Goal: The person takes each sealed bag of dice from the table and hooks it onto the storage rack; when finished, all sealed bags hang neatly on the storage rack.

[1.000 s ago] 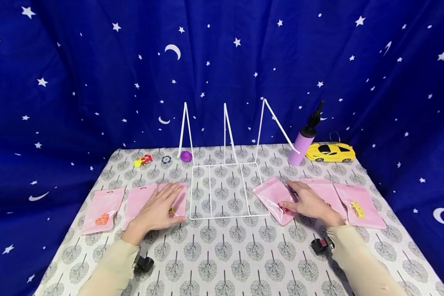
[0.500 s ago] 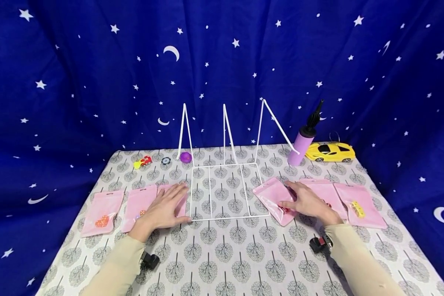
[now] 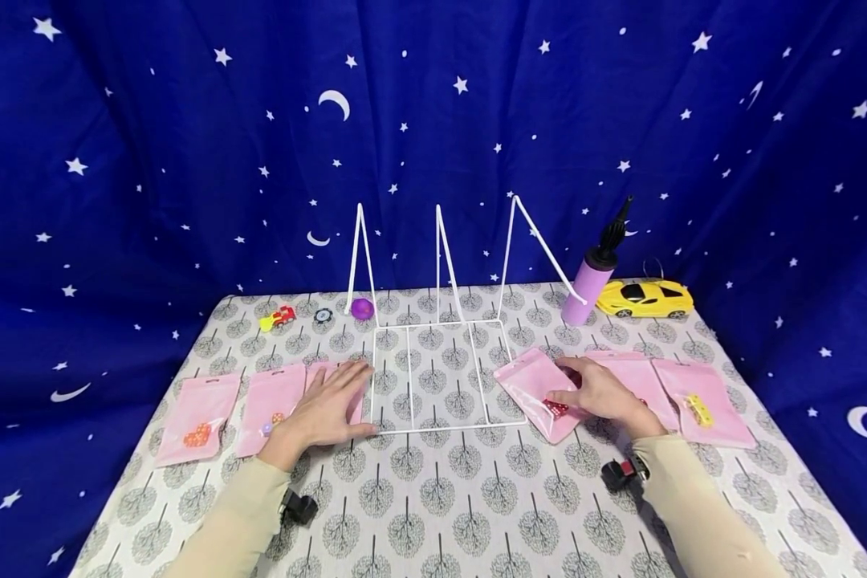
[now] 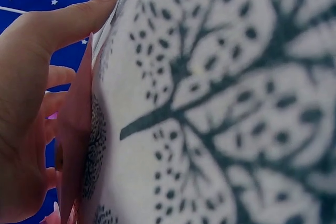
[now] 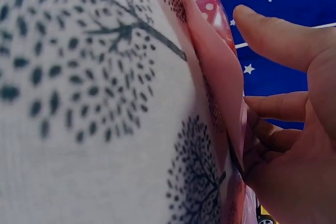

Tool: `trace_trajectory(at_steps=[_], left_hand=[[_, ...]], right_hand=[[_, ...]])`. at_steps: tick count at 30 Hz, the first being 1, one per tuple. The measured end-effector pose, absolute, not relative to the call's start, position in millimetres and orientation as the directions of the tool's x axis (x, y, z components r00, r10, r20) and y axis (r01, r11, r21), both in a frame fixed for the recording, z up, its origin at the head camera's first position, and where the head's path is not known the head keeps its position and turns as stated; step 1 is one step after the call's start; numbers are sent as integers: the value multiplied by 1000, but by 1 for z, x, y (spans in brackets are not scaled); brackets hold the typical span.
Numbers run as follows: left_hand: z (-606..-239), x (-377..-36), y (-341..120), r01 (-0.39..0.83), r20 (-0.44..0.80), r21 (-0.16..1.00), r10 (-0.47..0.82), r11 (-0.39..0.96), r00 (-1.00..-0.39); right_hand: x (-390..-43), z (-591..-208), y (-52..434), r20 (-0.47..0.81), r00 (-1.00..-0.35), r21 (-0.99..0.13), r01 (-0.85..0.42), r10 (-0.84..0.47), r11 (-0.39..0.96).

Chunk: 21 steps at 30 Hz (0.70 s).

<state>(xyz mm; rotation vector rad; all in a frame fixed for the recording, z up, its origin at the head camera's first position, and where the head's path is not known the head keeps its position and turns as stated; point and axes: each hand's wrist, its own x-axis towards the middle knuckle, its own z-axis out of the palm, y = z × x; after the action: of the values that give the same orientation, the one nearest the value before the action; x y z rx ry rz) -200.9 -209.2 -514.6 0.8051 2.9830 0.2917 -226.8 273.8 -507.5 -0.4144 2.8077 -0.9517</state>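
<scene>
My left hand point(image 3: 328, 409) lies palm down over a pink pouch point(image 3: 356, 401), fingers straight and thumb spread toward the rack's near corner. In the left wrist view the raised edge of that pink pouch point(image 4: 76, 135) stands in front of the fingers. On the other side, my right hand point(image 3: 596, 393) has its fingertips at the right edge of a tilted pink pouch point(image 3: 531, 377) with red dice inside. Its thumb reaches over this pouch. Seen from the right wrist, the thumb point(image 5: 278, 40) stands apart from the pink pouch point(image 5: 226, 72), while the fingers are at its edge.
A white wire rack point(image 3: 437, 429) stands between the hands; the tilted pouch overlaps its right corner. More pink pouches lie left point(image 3: 201, 409) and right point(image 3: 708, 393). Along the back are a toy vehicle point(image 3: 278, 318), a purple ball point(image 3: 362, 309), a purple pump point(image 3: 588, 293) and a yellow car point(image 3: 646, 299).
My left hand has slid slightly right, uncovering more of the pouch to its left, with orange and blue pieces. The right hand has barely moved.
</scene>
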Motion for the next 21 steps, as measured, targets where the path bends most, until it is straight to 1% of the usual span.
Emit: trace_trajectory(at_steps=[5,12,21], left_hand=[[-516,-201,-207,502,18,173,507,847,-862],[-514,-200,-205,499,11,191,506,846,-862],[-516,-198,-205,491,5,209,501,846,-866]], right_hand=[[-229,-508,275,-77,-955,-646,-172,-288,744],[-228,-509,277,-88,-959,-678,-141,-270,722],[-228,-512,275,-117,-967,-784,-50,-226,619]])
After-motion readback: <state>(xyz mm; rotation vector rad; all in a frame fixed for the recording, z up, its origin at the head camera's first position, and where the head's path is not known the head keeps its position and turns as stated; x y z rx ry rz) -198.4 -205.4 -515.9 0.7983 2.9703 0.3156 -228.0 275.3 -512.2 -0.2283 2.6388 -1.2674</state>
